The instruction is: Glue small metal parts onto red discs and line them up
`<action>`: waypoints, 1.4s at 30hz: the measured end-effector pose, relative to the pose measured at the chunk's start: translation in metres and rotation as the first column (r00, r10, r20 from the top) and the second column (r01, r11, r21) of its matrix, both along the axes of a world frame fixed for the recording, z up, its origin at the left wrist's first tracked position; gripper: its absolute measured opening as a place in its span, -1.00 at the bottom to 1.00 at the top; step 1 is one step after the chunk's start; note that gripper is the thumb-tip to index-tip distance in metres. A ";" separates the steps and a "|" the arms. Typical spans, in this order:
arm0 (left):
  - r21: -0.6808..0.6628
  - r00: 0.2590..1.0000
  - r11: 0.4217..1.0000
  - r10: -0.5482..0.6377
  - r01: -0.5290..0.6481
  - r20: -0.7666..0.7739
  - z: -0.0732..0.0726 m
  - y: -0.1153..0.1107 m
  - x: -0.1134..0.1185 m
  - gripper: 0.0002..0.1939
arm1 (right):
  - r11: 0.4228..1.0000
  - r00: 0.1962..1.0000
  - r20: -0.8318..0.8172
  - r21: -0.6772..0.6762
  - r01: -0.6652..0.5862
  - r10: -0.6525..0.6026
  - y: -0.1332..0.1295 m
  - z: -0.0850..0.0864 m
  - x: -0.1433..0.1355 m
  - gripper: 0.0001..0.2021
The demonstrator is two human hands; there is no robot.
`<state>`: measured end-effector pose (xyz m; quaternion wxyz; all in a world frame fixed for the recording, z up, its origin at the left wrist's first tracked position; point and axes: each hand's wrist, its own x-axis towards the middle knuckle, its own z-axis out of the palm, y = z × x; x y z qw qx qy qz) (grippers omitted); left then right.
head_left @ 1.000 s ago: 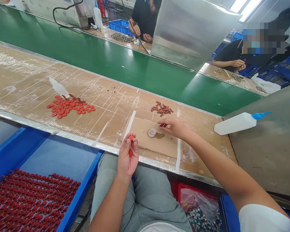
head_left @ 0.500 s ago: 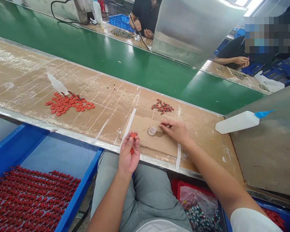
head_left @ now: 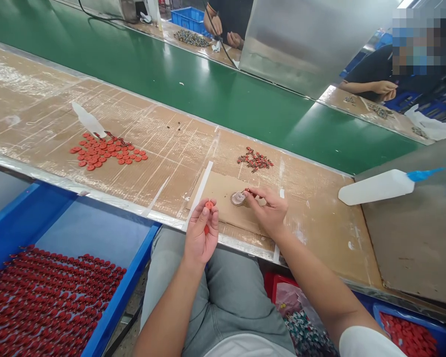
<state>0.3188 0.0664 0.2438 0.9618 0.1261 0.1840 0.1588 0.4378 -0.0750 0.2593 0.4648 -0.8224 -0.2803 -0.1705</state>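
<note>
Over the front edge of the bench, my left hand (head_left: pixel 202 230) is closed with a red disc (head_left: pixel 209 205) pinched at its fingertips; more red shows against the palm. My right hand (head_left: pixel 268 208) pinches a small dark-red piece (head_left: pixel 248 191) at the small clear cup (head_left: pixel 238 198). Whether the piece touches the cup I cannot tell. The cup stands in a wet stain on a cardboard sheet (head_left: pixel 223 213). Beyond it lies a pile of small red-and-black pieces (head_left: pixel 255 159). Many red discs (head_left: pixel 104 151) are heaped to the left, beside a white bottle (head_left: pixel 87 119).
A green conveyor belt (head_left: pixel 193 94) runs behind the bench. To the right lies a white squeeze bottle (head_left: pixel 379 187) with a blue nozzle. A blue tray (head_left: pixel 134 282) with rows of red pieces sits lower left. Two people work across the belt.
My right hand has moved left, bringing the small dark-red piece to the clear cup. My left hand keeps its hold on the red disc. The view has shifted slightly.
</note>
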 end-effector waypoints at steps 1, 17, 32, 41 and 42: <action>0.000 1.000 1.000 -0.002 0.002 0.003 0.000 0.000 0.000 -0.80 | 1.000 0.999 0.039 0.011 -0.017 0.017 -0.001 -0.003 0.002 -0.87; 0.008 1.000 1.000 -0.017 0.017 0.004 0.002 0.000 -0.002 -0.80 | 0.992 0.968 0.224 0.041 -0.122 0.110 0.004 -0.013 0.008 -0.85; 0.018 0.999 0.999 -0.030 0.031 -0.016 0.004 -0.001 -0.003 -0.80 | 0.970 0.996 -0.066 0.241 -0.040 0.057 0.005 -0.012 0.005 -0.76; 0.040 0.996 0.997 -0.065 0.068 -0.060 0.013 -0.008 -0.006 -0.81 | 0.855 0.894 -0.405 0.517 0.051 0.192 0.006 0.025 -0.029 -0.82; 0.051 0.996 0.996 -0.073 0.076 -0.060 0.014 -0.010 -0.007 -0.81 | 0.853 0.894 -0.395 0.520 0.030 0.210 0.007 0.029 -0.037 -0.82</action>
